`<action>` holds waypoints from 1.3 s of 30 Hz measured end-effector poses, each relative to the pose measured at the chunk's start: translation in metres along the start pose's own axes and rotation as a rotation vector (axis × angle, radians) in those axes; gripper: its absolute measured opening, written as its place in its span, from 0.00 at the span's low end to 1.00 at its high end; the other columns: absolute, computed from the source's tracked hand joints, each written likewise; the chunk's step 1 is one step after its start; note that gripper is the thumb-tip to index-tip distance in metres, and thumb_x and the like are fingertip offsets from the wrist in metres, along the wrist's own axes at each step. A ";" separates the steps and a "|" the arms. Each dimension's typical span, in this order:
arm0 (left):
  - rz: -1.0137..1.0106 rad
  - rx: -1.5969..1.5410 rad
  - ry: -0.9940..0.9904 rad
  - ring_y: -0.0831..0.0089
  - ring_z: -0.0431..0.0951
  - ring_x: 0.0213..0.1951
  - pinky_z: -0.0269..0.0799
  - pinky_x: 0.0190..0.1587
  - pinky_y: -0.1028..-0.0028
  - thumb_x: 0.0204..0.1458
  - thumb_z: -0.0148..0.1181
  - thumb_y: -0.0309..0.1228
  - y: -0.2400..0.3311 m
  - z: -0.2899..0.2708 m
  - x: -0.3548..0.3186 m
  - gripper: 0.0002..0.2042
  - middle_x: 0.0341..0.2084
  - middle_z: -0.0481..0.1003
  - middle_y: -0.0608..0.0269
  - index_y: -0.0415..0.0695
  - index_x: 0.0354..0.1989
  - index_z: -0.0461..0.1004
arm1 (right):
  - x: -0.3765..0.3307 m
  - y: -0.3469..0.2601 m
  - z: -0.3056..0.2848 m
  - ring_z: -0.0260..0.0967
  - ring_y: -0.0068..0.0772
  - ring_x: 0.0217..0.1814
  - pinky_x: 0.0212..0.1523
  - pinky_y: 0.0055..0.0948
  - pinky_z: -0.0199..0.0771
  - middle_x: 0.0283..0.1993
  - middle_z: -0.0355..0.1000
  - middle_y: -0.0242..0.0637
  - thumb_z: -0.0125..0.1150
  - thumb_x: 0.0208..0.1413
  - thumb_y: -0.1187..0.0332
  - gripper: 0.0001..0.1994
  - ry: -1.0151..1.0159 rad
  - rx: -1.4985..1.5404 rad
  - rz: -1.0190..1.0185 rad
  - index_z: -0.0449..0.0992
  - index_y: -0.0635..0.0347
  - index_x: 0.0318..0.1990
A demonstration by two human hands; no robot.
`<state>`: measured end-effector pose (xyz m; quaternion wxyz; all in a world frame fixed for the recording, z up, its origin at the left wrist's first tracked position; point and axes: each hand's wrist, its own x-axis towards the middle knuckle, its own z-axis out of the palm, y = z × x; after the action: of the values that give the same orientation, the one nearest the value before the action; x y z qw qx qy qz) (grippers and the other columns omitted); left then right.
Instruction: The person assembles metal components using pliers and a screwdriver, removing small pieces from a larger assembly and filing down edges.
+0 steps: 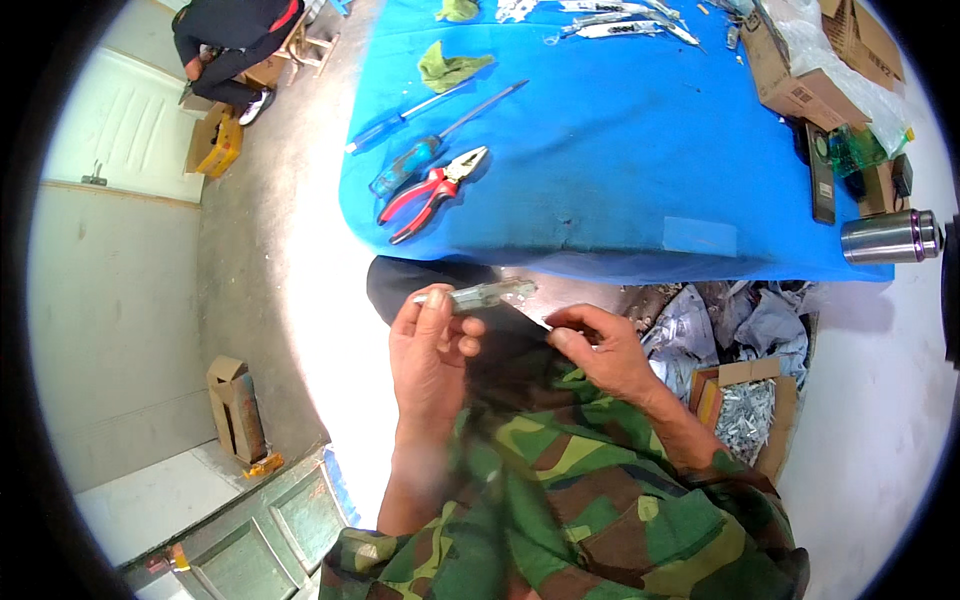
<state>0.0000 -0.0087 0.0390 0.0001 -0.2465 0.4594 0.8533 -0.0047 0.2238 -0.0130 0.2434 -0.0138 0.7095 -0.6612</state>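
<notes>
Between the thumb and fingers of my left hand (432,345) is a slim, pale, partly see-through metallic piece (490,293), held nearly level above my lap. Its far end points right and looks rough. My right hand (605,350) is to the right of it, apart from the piece, with thumb and forefinger pinched together. Whatever those fingertips may hold is too small to make out. Nearest on the table lie red-and-black pliers (436,192). Two screwdrivers with blue handles, a thicker one (408,166) and a thinner one (378,132), lie beyond them.
A blue-covered table (600,150) stands ahead, bearing a green cloth (445,70), several slim silvery pieces (620,28), a phone (821,175) and a steel flask (890,238). Below right, a cardboard box (775,420) contains small metallic bits. Another person (235,45) sits at the far left.
</notes>
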 end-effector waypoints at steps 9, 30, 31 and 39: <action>-0.053 -0.017 -0.026 0.80 0.77 0.28 0.70 0.26 0.82 0.70 0.59 0.41 -0.007 0.005 -0.005 0.14 0.33 0.80 0.64 0.42 0.49 0.76 | 0.036 -0.033 0.052 0.75 0.21 0.53 0.57 0.27 0.76 0.51 0.80 0.33 0.68 0.64 0.74 0.16 0.002 0.508 -0.238 0.78 0.67 0.57; 0.149 0.352 -0.161 0.76 0.81 0.35 0.78 0.37 0.76 0.70 0.59 0.32 0.016 0.023 0.013 0.14 0.39 0.82 0.60 0.37 0.58 0.76 | 0.065 -0.062 -0.006 0.75 0.18 0.42 0.40 0.21 0.76 0.45 0.79 0.33 0.67 0.63 0.75 0.19 -0.141 0.582 -0.111 0.74 0.65 0.60; 0.152 0.367 -0.162 0.76 0.82 0.36 0.79 0.37 0.76 0.70 0.59 0.31 0.018 0.025 0.015 0.14 0.41 0.82 0.59 0.37 0.58 0.76 | 0.067 -0.064 -0.009 0.75 0.17 0.41 0.39 0.20 0.76 0.44 0.79 0.32 0.67 0.62 0.75 0.19 -0.138 0.549 -0.128 0.75 0.64 0.60; 0.214 0.457 -0.227 0.73 0.82 0.40 0.80 0.39 0.73 0.69 0.58 0.26 0.027 0.034 0.039 0.13 0.54 0.81 0.49 0.36 0.58 0.75 | 0.093 -0.085 -0.034 0.73 0.19 0.37 0.37 0.26 0.75 0.39 0.79 0.31 0.71 0.58 0.73 0.12 -0.100 -0.077 -0.368 0.82 0.61 0.49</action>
<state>-0.0542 -0.0064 0.0589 0.0169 -0.0929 0.6607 0.7447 -0.1243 0.2131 0.0374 0.1526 -0.1854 0.7067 -0.6655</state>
